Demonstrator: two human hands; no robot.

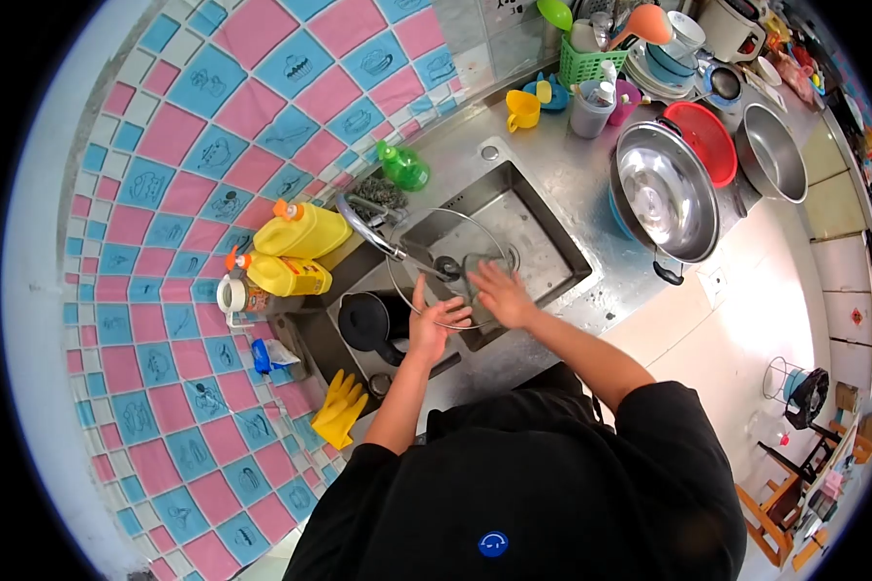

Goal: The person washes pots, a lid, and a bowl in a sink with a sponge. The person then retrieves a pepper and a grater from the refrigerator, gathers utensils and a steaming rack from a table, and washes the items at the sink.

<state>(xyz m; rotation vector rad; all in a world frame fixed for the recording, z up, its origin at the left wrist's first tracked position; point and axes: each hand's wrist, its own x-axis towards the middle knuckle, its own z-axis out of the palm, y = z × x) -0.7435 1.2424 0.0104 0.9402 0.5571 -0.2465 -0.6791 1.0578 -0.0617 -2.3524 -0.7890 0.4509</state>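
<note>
A round glass pot lid (446, 215) with a thin metal rim and a dark knob is held over the sink (543, 208), under the curved tap (363, 228). At the near left rim of the lid, my left hand (438, 324) supports it, thumb raised and fingers partly curled. My right hand (502, 293) presses a greyish cloth (475, 269) against the right part of the glass, fingers fairly straight. The cloth is partly hidden by those fingers. In the left basin sits a black pan (363, 321) with a long handle.
Yellow detergent bottles (300, 230), a green bottle (402, 167) and yellow rubber gloves (339, 409) line the wall side. To the right stand a large metal wok (664, 189), a red basin (702, 140) and a steel pot (771, 155). Cups and a green basket (591, 66) are behind.
</note>
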